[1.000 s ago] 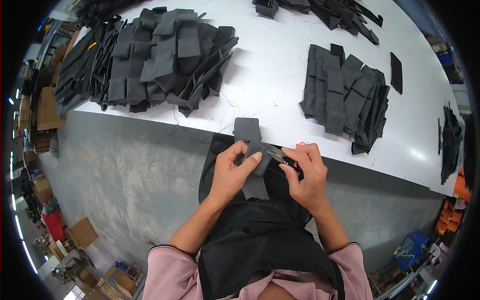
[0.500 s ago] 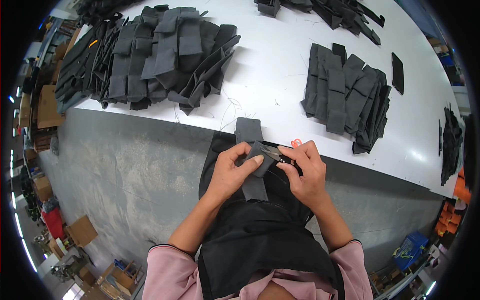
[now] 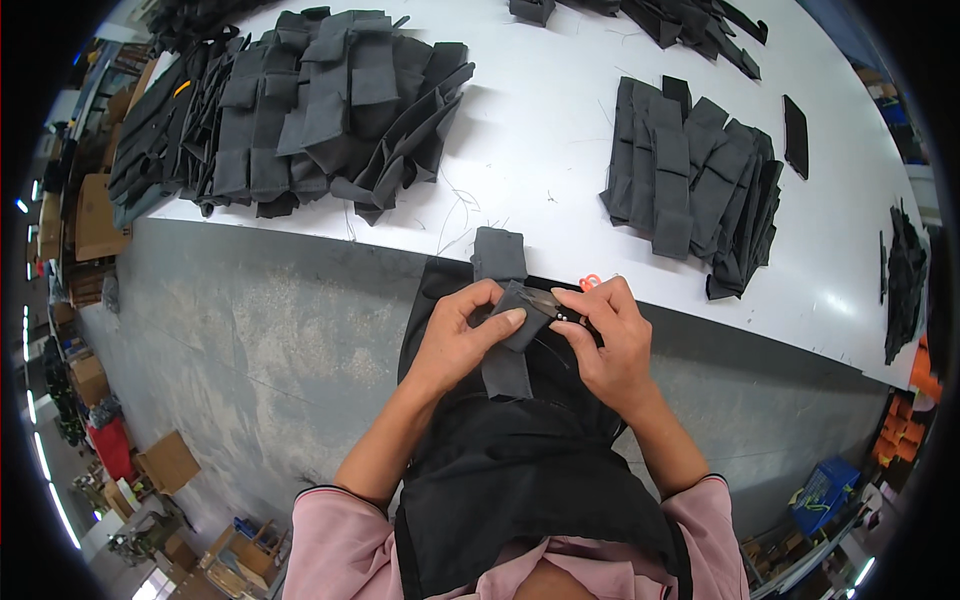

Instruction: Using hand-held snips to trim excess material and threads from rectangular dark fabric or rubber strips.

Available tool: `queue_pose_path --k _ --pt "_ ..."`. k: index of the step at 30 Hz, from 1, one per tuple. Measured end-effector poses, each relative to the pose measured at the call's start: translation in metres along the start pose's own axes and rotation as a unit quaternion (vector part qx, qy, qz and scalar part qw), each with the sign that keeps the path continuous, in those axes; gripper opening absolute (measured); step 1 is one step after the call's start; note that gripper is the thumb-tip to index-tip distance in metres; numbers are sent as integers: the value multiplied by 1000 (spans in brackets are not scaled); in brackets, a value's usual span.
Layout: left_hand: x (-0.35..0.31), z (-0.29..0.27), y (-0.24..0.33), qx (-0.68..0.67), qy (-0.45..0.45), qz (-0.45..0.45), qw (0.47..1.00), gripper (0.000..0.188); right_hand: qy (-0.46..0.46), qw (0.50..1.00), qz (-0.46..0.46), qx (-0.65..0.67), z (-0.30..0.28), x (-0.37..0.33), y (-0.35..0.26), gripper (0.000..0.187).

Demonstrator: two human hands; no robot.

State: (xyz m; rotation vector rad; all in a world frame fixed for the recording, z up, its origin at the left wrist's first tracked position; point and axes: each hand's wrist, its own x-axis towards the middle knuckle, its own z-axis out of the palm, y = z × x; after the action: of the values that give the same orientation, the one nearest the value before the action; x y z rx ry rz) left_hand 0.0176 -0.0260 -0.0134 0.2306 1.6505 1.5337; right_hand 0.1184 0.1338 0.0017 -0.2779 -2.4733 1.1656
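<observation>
Between the thumb and fingers of my left hand [image 3: 465, 335] is a dark grey sewn fabric strip [image 3: 499, 254]. Its far end rests on the table's front edge, and its near end hangs over my black apron [image 3: 530, 490]. My right hand [image 3: 607, 335] grips thread snips [image 3: 548, 300], with an orange-red loop showing beyond the fingers. The blades point left and meet the fabric's upper corner beside my left thumb. Whether they touch a thread there is too small to tell.
On the white table [image 3: 540, 150] lie a large pile of grey strips [image 3: 330, 110] at left and a smaller pile [image 3: 690, 175] at right. A black phone [image 3: 796, 137] lies beyond the smaller one. Loose threads are scattered about. Cardboard boxes [image 3: 167, 462] stand on the floor at left.
The snips' blades have drawn closer together at the fabric corner as my right fingers squeeze. Both hands stay in nearly the same place; the whole view has shifted slightly.
</observation>
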Motion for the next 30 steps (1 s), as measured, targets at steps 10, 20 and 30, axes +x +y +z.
queue_pose_path --k 10,20,30 --pt "1 1 -1 -21 -12 -7 1000 14 18 998 -33 -48 4 -5 -1 33" --pt "0 1 -6 -30 -24 -1 999 13 24 998 -26 -59 9 -10 -4 32" --pt "0 3 -12 -81 -41 -12 996 11 27 998 -12 -48 9 -14 -7 33"
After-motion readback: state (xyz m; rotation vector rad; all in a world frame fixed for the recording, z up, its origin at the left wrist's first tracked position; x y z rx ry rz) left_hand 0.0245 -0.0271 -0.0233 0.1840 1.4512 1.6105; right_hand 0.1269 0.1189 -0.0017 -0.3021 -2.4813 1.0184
